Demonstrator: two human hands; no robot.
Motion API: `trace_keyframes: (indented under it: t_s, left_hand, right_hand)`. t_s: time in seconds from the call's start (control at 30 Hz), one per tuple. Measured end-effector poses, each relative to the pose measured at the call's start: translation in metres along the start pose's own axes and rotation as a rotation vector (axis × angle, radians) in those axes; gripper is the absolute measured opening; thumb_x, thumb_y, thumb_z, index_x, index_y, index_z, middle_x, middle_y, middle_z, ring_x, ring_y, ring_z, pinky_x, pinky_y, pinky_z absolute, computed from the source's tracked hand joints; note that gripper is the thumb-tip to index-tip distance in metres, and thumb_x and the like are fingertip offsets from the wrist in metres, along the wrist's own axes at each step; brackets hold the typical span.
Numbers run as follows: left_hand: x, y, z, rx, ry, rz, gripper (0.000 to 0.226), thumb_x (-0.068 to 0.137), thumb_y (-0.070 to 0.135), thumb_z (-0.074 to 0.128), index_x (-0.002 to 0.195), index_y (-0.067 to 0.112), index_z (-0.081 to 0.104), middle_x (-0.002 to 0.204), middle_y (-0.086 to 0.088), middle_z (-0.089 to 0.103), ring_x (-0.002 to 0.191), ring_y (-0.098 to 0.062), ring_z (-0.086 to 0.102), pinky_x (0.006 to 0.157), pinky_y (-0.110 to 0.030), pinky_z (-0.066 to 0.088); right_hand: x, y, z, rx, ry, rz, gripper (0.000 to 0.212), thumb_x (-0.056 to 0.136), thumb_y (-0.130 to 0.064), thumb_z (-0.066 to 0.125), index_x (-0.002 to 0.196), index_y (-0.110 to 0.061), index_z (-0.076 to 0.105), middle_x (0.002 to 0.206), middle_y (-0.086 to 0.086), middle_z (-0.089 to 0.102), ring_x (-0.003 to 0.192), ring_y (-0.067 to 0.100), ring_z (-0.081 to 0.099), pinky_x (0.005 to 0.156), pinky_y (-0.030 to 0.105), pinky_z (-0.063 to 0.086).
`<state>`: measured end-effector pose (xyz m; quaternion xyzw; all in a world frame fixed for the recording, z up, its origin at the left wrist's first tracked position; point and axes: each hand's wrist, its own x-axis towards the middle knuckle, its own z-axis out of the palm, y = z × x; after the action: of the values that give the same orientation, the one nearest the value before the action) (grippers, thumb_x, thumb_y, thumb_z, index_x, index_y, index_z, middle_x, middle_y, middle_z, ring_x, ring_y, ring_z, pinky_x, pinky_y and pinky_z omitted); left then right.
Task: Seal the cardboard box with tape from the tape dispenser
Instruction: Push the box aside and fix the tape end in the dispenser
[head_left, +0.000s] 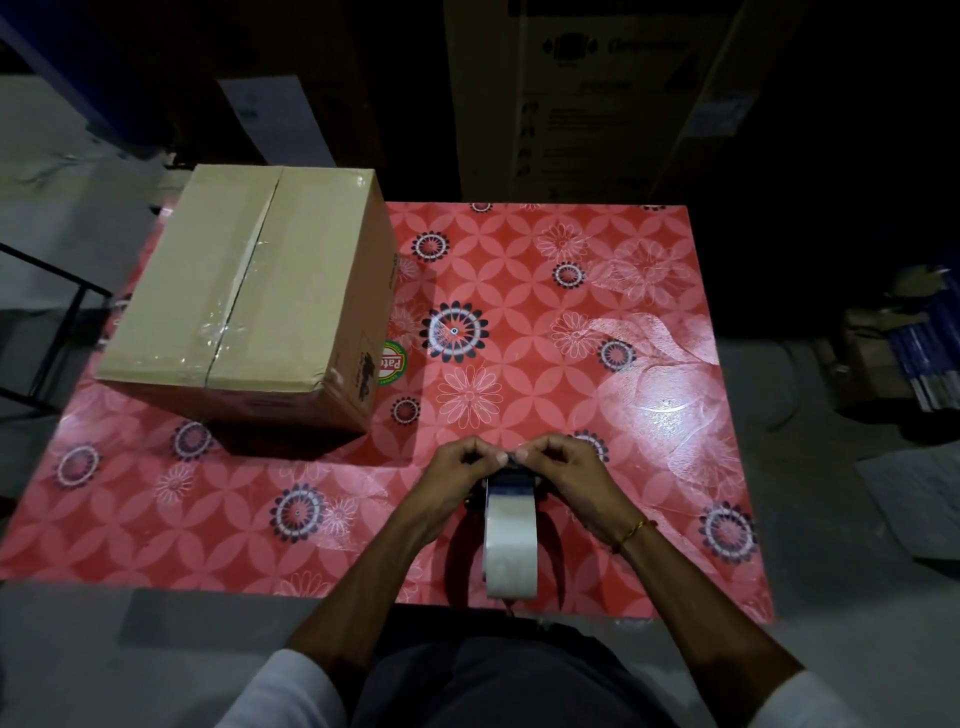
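A brown cardboard box (249, 296) stands at the far left of the table with its top flaps closed; shiny clear tape lies along part of the centre seam. Near the front edge stands a dark tape dispenser (511, 540) loaded with a white roll of tape. Both hands meet at the dispenser's far end. My left hand (452, 480) pinches there from the left, and my right hand (569, 475) pinches from the right. The fingertips cover the dispenser's front, so the tape end is hidden.
The table wears a red flowered cloth (545, 322). A round green sticker (390, 364) peeks out beside the box. A tall printed carton (587, 98) stands behind the table, a black metal frame (47, 322) at left, and stacked items (914, 353) on the floor at right.
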<state>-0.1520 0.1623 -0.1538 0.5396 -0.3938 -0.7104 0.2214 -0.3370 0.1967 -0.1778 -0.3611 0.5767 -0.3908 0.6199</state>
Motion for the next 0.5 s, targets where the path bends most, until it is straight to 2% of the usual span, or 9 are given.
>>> trace_keyframes:
  t_s: [0.07,0.13,0.27,0.4,0.5]
  left_hand:
    - [0.0004,-0.0029,-0.0009,0.005,-0.007,0.007,0.011,0.088,0.023,0.07,0.077,0.019,0.068,0.087,-0.009,0.069,0.081,-0.023,0.058,0.071,-0.034,0.045]
    - [-0.0008,-0.0048,-0.0017,0.033,-0.024,0.022,0.01,0.09,0.025,0.068,0.083,0.018,0.068,0.091,-0.01,0.067,0.083,-0.022,0.057,0.073,-0.034,0.045]
    - [-0.0022,-0.0047,-0.0036,0.062,-0.093,0.074,0.007,0.087,0.012,0.07,0.088,0.011,0.063,0.091,-0.006,0.067,0.083,-0.013,0.063,0.074,-0.024,0.051]
    - [0.0029,-0.0006,-0.0035,0.12,-0.077,0.083,0.014,0.086,0.008,0.071,0.077,0.014,0.062,0.079,0.0,0.067,0.068,-0.007,0.061,0.06,-0.019,0.047]
    - [0.0038,-0.0005,-0.0033,0.14,-0.072,0.075,0.014,0.088,0.013,0.07,0.077,0.016,0.06,0.07,0.008,0.066,0.061,-0.006,0.056,0.055,-0.021,0.043]
  right_hand:
    - [-0.0003,0.0006,-0.0023,-0.014,-0.027,-0.003,0.013,0.089,-0.017,0.076,0.089,-0.004,0.073,0.102,0.025,0.071,0.088,0.025,0.065,0.083,0.042,0.055]
    - [0.0001,0.0005,-0.0036,-0.026,-0.05,0.0,0.009,0.088,-0.013,0.076,0.087,-0.005,0.072,0.097,0.018,0.071,0.086,0.021,0.065,0.08,0.038,0.054]
    - [0.0009,-0.0017,-0.0031,-0.012,-0.064,0.028,0.008,0.089,-0.011,0.074,0.083,-0.015,0.072,0.087,0.007,0.069,0.08,0.018,0.063,0.073,0.035,0.05]
    - [0.0014,-0.0015,-0.0047,-0.025,-0.083,0.048,0.005,0.09,-0.015,0.074,0.085,-0.016,0.074,0.09,0.006,0.071,0.084,0.019,0.065,0.077,0.037,0.051]
    - [0.0014,-0.003,-0.0048,-0.044,-0.082,0.049,0.006,0.089,-0.019,0.074,0.084,-0.02,0.075,0.091,0.007,0.071,0.084,0.018,0.065,0.077,0.037,0.051]
